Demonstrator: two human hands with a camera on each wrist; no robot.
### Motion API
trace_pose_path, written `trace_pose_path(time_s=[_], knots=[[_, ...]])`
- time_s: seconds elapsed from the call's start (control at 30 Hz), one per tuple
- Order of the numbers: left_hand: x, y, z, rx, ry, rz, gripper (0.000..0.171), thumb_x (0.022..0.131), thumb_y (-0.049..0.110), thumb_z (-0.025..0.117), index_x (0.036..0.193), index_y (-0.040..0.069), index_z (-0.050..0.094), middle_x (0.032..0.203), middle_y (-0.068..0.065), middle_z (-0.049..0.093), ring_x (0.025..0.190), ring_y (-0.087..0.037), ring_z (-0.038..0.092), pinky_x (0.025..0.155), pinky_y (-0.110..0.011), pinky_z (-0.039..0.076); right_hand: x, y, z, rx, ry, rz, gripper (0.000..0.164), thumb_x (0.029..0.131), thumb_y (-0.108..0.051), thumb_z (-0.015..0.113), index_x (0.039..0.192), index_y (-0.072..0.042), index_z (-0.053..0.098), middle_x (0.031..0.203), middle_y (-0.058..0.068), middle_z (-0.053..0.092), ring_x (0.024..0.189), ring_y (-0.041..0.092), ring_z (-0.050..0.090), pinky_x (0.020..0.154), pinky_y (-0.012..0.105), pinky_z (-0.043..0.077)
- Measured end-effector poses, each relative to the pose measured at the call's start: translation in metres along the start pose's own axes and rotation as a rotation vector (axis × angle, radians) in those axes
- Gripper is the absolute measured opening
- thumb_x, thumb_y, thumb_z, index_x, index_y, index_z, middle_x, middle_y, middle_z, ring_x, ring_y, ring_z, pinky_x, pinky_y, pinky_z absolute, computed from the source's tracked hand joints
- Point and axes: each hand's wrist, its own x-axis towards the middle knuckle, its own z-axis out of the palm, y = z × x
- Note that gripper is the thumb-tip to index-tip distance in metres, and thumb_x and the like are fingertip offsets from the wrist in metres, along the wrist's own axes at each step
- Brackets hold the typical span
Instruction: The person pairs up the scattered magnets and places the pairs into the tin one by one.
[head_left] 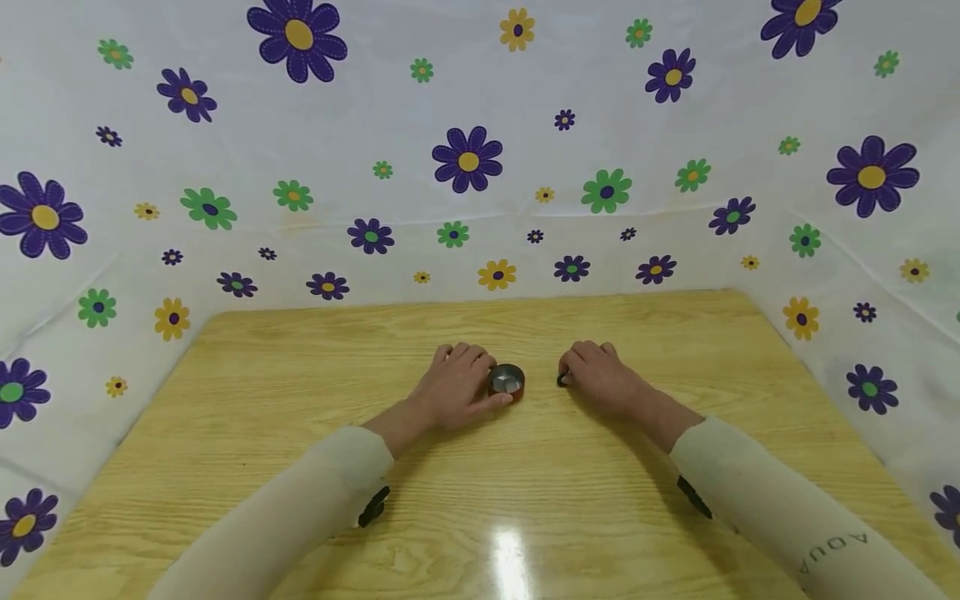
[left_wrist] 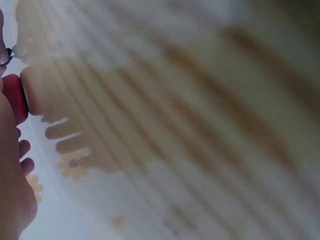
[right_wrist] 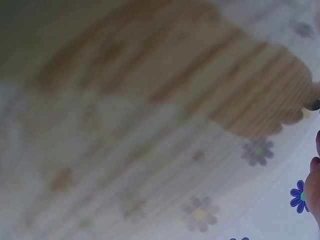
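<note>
My left hand point(head_left: 459, 390) holds a small round container point(head_left: 512, 397) upright on the table, its thumb along the near side and its fingers at the far left side. The container is red outside, open at the top and dark metallic within, with pale silvery patches at its bottom. In the left wrist view, the red side of the container point(left_wrist: 16, 99) shows beside the hand. A short gap to the right, my right hand point(head_left: 600, 375) pinches a small black piece point(head_left: 562, 380) between thumb and fingers, close over the wood. Most of that piece is hidden; its kind I cannot tell.
A wood-grain table point(head_left: 510, 467) lies under both forearms, with a bright reflection near its front. White cloth point(head_left: 337, 150) printed with purple, green and yellow flowers rises behind the table and along both sides. Pale sleeves point(head_left: 300, 492) cover the forearms, with dark wrist devices point(head_left: 373, 506) below them.
</note>
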Motion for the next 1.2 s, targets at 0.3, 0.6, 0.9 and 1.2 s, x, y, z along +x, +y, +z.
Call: trace_pose_path(time_s=[0.3,0.6,0.9,1.2], knots=[[0.003,0.010,-0.002,0.073,0.017,0.021,0.057,0.098,0.063,0.046,0.115,0.010,0.060,0.118,-0.006,0.058,0.112,-0.025,0.050,0.102,-0.049,0.033,-0.003,0.001,0.000,-0.002,0.056,-0.036,0.010,0.103,-0.020,0.054,0.103,-0.011,0.057,0.101,0.003,0.054,0.097,0.022,0.052,0.081,0.037,0.032],[0.004,0.010,0.004,0.093,0.027,0.027,0.058,0.098,0.063,0.045,0.116,0.011,0.060,0.118,-0.005,0.058,0.111,-0.024,0.050,0.101,-0.047,0.033,-0.004,-0.005,-0.003,0.002,0.066,-0.040,0.008,0.103,-0.020,0.055,0.101,-0.012,0.058,0.099,0.001,0.054,0.095,0.022,0.052,0.081,0.038,0.032],[0.004,0.010,0.003,0.112,0.050,0.034,0.060,0.097,0.066,0.046,0.119,0.013,0.062,0.119,-0.005,0.058,0.110,-0.024,0.050,0.100,-0.047,0.034,-0.003,-0.004,-0.008,-0.006,0.106,-0.056,0.007,0.101,-0.017,0.058,0.104,-0.011,0.059,0.102,0.002,0.054,0.096,0.021,0.050,0.083,0.038,0.032],[0.002,0.008,0.004,0.108,0.043,0.029,0.060,0.096,0.067,0.045,0.119,0.014,0.062,0.117,-0.005,0.058,0.110,-0.024,0.050,0.100,-0.047,0.035,-0.001,-0.005,-0.008,-0.012,0.178,-0.084,0.007,0.098,-0.014,0.063,0.103,-0.011,0.060,0.103,0.003,0.057,0.097,0.021,0.052,0.086,0.040,0.034]])
